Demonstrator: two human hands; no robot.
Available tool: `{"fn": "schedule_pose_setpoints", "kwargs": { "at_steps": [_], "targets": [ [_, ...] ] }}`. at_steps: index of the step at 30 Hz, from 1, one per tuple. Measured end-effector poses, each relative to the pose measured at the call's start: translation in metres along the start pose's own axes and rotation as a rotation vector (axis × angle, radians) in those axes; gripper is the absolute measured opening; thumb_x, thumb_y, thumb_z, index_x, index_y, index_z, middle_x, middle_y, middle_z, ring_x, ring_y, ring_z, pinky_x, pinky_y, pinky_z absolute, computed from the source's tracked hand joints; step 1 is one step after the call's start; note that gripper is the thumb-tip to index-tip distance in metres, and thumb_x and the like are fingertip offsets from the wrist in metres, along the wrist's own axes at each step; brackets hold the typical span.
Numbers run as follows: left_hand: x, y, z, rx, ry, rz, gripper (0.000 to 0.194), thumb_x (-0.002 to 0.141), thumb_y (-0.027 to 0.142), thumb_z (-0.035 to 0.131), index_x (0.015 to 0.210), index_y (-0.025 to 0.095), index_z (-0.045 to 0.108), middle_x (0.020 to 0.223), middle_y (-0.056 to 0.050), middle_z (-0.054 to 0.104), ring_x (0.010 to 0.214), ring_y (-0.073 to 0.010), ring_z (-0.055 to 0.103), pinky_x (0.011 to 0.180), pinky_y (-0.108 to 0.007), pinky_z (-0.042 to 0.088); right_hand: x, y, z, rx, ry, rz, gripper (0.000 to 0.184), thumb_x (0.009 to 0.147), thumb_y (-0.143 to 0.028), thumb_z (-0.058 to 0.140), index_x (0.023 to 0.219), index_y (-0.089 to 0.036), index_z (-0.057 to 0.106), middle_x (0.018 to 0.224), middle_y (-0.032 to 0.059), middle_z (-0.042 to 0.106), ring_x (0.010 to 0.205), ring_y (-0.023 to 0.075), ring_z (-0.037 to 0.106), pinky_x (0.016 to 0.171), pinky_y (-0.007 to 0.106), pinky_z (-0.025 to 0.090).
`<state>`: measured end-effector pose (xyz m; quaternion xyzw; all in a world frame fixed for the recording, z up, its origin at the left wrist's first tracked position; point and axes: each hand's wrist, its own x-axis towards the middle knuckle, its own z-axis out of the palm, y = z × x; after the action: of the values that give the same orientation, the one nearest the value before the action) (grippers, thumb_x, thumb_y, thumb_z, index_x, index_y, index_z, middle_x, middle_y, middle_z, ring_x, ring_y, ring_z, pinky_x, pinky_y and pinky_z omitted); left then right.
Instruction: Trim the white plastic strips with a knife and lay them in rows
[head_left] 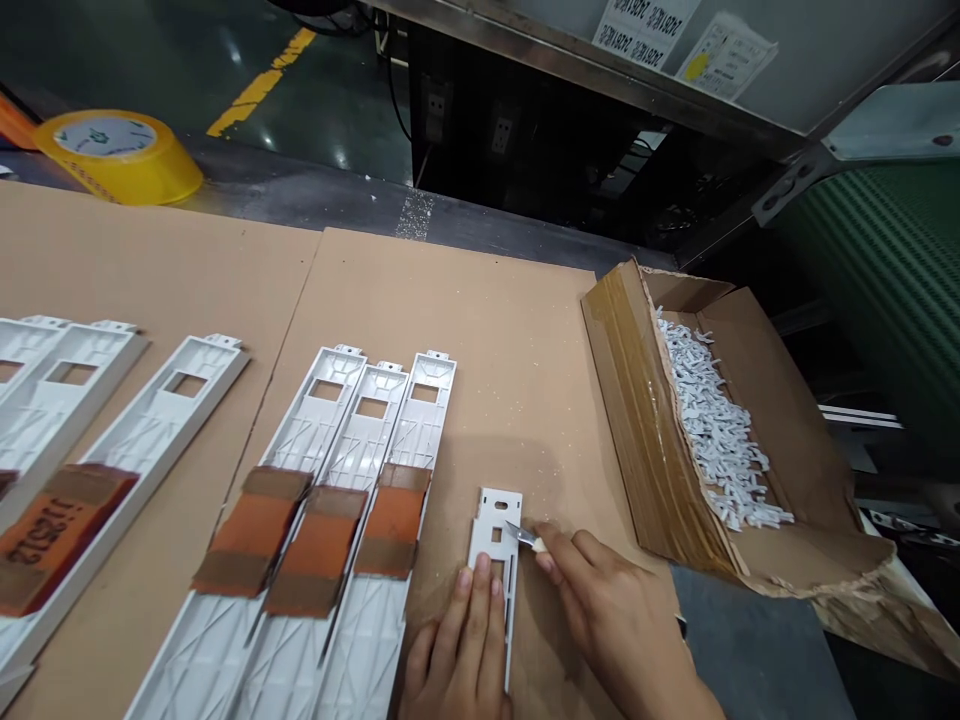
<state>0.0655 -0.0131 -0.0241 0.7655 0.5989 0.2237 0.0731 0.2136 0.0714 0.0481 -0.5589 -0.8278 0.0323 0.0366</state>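
Observation:
My left hand (459, 645) lies flat on a narrow white plastic panel (494, 530), its fingers stretched out and pressing the panel onto the cardboard-covered table (487, 330). My right hand (600, 610) is closed in a pinch on a small blade (523, 535). The blade's tip touches the panel near a small cut-out at its top end. Only the upper part of the panel shows; my left hand hides the rest.
Three long white plastic trays (352, 500) with orange-brown pads lie side by side at the left, with more trays (90, 440) further left. A tilted open cardboard box (660, 440) of small white plastic scraps (712, 420) stands at the right. A yellow tape roll (116, 155) sits far left.

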Motion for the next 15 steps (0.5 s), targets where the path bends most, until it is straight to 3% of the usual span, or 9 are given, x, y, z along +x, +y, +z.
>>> {"fn": "schedule_pose_setpoints", "kwargs": {
  "at_steps": [5, 10, 12, 15],
  "targets": [
    [0.001, -0.004, -0.007, -0.016, -0.071, 0.043, 0.059, 0.086, 0.028, 0.04, 0.141, 0.019, 0.021, 0.133, -0.007, 0.049, 0.127, -0.0185, 0.033, 0.084, -0.032, 0.032, -0.008, -0.001, 0.004, 0.175, -0.109, 0.128, 0.035, 0.096, -0.029, 0.027, 0.107, -0.024, 0.06, 0.085, 0.0029, 0.069, 0.069, 0.0158, 0.067, 0.055, 0.023, 0.048],
    [0.012, -0.023, -0.021, 0.018, -0.158, 0.318, 0.057, 0.079, 0.036, 0.054, 0.133, 0.036, 0.036, 0.143, -0.006, 0.036, 0.126, -0.034, 0.033, 0.088, -0.04, 0.033, -0.016, 0.005, 0.0, 0.419, -0.082, 0.266, 0.032, 0.095, -0.031, 0.033, 0.11, -0.024, 0.06, 0.101, 0.0043, 0.068, 0.088, 0.0168, 0.066, 0.075, 0.026, 0.052],
    [0.024, -0.031, -0.031, 0.052, -0.202, 0.468, 0.042, 0.081, 0.039, 0.053, 0.123, 0.039, 0.047, 0.143, -0.005, 0.035, 0.122, -0.0329, 0.038, 0.088, -0.042, 0.034, -0.021, 0.011, -0.005, 0.487, -0.017, 0.313, 0.032, 0.093, -0.033, 0.036, 0.109, -0.022, 0.061, 0.104, 0.0048, 0.068, 0.093, 0.017, 0.064, 0.079, 0.027, 0.051],
    [0.053, -0.032, -0.053, 0.104, -0.232, 0.688, 0.021, 0.087, 0.037, 0.045, 0.102, 0.031, 0.058, 0.14, -0.004, 0.039, 0.123, -0.0254, 0.039, 0.092, -0.041, 0.033, -0.035, 0.027, -0.015, 0.542, 0.123, 0.412, 0.033, 0.09, -0.039, 0.041, 0.105, -0.021, 0.065, 0.104, 0.0062, 0.068, 0.094, 0.0188, 0.064, 0.081, 0.028, 0.051]
  ]
}}
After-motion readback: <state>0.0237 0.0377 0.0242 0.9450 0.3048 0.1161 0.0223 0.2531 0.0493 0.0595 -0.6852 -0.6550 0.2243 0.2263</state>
